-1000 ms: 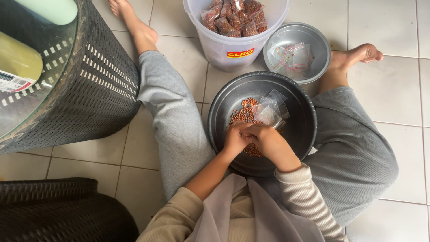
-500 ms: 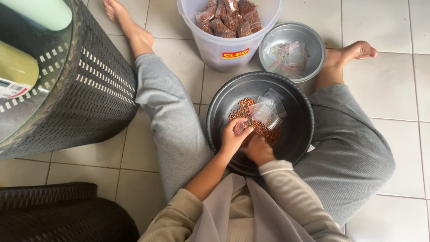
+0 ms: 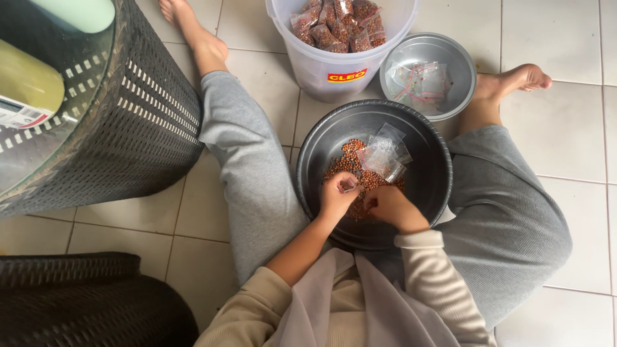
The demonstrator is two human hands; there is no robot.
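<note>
A person seated on a tiled floor (image 3: 559, 135) works with both hands inside a dark round basin (image 3: 432, 193) of reddish-brown peanuts (image 3: 347, 164).

The left hand (image 3: 339, 195) is curled narrow over the peanuts, pinching a small clear packet (image 3: 349, 186) between its fingers; the right hand (image 3: 392, 207) rests just beside it, closed into the heap, and what it grips cannot be made out. A loose cluster of empty clear bags (image 3: 384, 156) lies on the peanuts just beyond the 2 hands. The near rim of the basin is hidden by the forearms and sleeves. Past the basin stand a white plastic bucket (image 3: 328, 64) holding filled packets (image 3: 337, 26) and a smaller grey bowl (image 3: 459, 90) with more clear bags. A dark woven basket (image 3: 128, 128) sits to the left, cut off by the frame.
</note>
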